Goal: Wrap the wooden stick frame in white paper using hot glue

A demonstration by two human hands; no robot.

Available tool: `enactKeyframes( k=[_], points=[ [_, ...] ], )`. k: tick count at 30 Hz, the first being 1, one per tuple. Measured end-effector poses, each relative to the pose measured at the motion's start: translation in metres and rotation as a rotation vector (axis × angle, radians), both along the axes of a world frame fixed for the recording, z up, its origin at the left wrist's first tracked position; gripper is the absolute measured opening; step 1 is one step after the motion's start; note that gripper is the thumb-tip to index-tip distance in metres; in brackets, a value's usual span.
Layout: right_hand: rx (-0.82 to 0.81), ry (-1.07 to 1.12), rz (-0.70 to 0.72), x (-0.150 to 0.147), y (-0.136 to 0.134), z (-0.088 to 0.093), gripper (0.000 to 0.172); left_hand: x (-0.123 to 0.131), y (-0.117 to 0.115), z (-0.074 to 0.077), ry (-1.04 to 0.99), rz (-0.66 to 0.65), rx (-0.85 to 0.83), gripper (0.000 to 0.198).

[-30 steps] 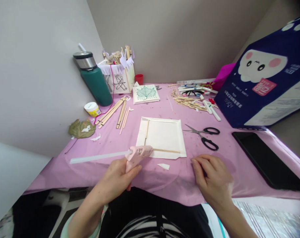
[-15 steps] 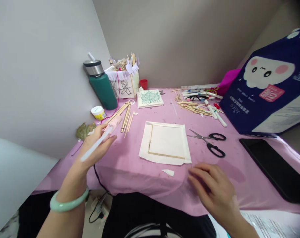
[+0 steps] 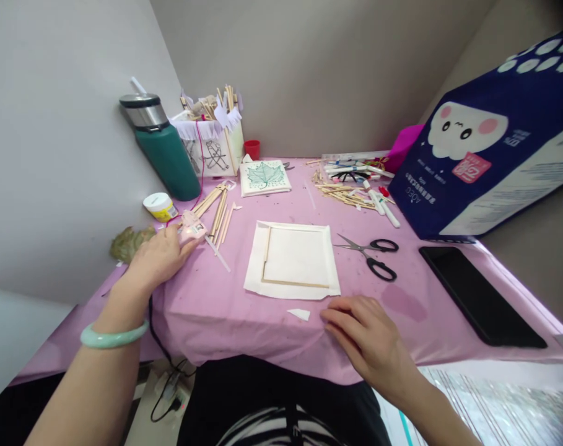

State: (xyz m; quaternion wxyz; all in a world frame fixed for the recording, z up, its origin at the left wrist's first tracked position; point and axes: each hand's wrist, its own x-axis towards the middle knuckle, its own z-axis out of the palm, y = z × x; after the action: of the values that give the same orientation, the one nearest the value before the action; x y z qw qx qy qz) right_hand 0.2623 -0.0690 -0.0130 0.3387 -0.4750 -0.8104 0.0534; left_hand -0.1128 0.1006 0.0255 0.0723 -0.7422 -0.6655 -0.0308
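My left hand [image 3: 163, 254] is closed around a pink hot glue gun [image 3: 191, 228], low on the cloth at the left. A translucent glue stick [image 3: 218, 254] juts from it toward the front right. My right hand [image 3: 362, 328] rests by the table's front edge, fingers loosely bent and apart, with nothing visible in them. Its fingertips are just below the near right corner of a white fabric panel [image 3: 300, 254]. Thin wooden strips [image 3: 295, 284] line the panel's left and near sides, and its edges look folded. A white scrap [image 3: 300, 314] lies in front of it.
Open scissors [image 3: 367, 251] and a black phone [image 3: 480, 294] lie to the right. Behind are a leaf-print panel [image 3: 266, 178], wooden sticks [image 3: 220, 217], white markers [image 3: 386, 207] and a blue box [image 3: 485, 142]. A green bottle [image 3: 167, 155] and white-lidded jar [image 3: 160, 207] stand left.
My left hand has lowered the glue gun to the tabletop, and the glue stick has swung from along my wrist to pointing right. My right hand stays by the panel's corner.
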Motion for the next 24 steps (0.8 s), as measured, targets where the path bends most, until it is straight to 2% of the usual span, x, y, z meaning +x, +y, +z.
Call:
enactKeyframes(
  k=[3,5,6,7,9,10,11,13,16,24],
  points=[
    [0.05,0.014,-0.062,-0.003,0.003,-0.001,0.017,0.007,-0.008,0.009,0.064,0.016,0.148,0.058],
    [0.091,-0.015,-0.127,-0.005,0.007,-0.003,0.017,0.024,-0.023,0.017,0.0,-0.019,0.316,0.045],
    [0.108,-0.039,-0.155,-0.006,0.009,-0.003,0.017,0.037,-0.033,0.019,-0.094,-0.084,0.429,0.037],
    [0.124,-0.062,-0.178,-0.008,0.012,-0.004,0.016,0.052,-0.044,0.02,-0.195,-0.216,0.454,0.027],
    [0.146,-0.097,-0.207,-0.01,0.017,-0.004,0.014,0.084,-0.067,0.016,-0.363,-0.531,0.292,0.014],
    [0.152,-0.108,-0.215,-0.01,0.019,-0.003,0.011,0.099,-0.078,0.011,-0.4,-0.646,0.227,0.011],
    [0.154,-0.117,-0.22,-0.011,0.02,-0.003,0.009,0.113,-0.087,0.006,-0.409,-0.701,0.185,0.01],
    [0.149,-0.13,-0.221,-0.013,0.023,-0.002,0.006,0.134,-0.1,-0.006,-0.404,-0.729,0.129,0.009],
    [0.125,-0.11,-0.225,-0.016,0.025,0.0,0.007,0.149,-0.107,-0.017,-0.397,-0.7,0.106,0.013],
    [0.063,-0.029,-0.266,-0.02,0.035,0.006,0.009,0.16,-0.092,-0.013,-0.346,-0.63,0.091,0.009]
  ],
)
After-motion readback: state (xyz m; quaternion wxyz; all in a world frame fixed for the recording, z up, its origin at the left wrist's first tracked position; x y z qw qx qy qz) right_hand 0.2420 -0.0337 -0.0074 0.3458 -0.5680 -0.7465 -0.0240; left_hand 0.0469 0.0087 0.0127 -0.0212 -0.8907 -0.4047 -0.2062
